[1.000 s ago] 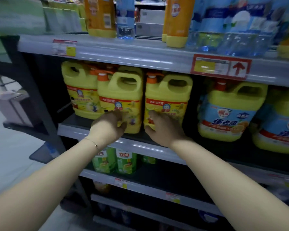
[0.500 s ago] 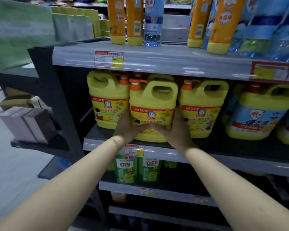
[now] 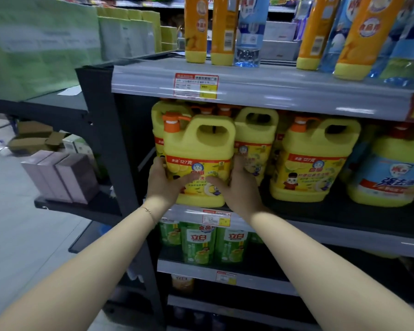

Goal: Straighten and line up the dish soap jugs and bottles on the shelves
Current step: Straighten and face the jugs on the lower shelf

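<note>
**Yellow plastic dish soap jug with an orange pump cap (image 3: 198,149) held square at the shelf front**

Head view: the jug stood at the front edge of the grey metal middle shelf (image 3: 344,238), near its left end and ahead of the jugs around it. The left hand (image 3: 163,185) grasped its left side and the right hand (image 3: 239,187) its right, fingers wrapped round the lower walls and both thumbs laid across the front label. So low a two-sided grip probably suited a full, heavy container, letting it slide and turn without tipping. Its label faced outward with the pump at the left, as on the matching yellow jug (image 3: 313,161) further right, so the aim seemed to be one squared front row. A set-back yellow jug (image 3: 256,139) sat just behind the right hand, leaving the row uneven. A blue-labelled jug (image 3: 392,175) stood at the far right. On the shelf above, tall orange bottles (image 3: 196,27) stood upright near the edge; on the shelf below, green bottles (image 3: 198,244) stood at the front. A thin bracelet (image 3: 150,212) circled the left wrist.
</note>
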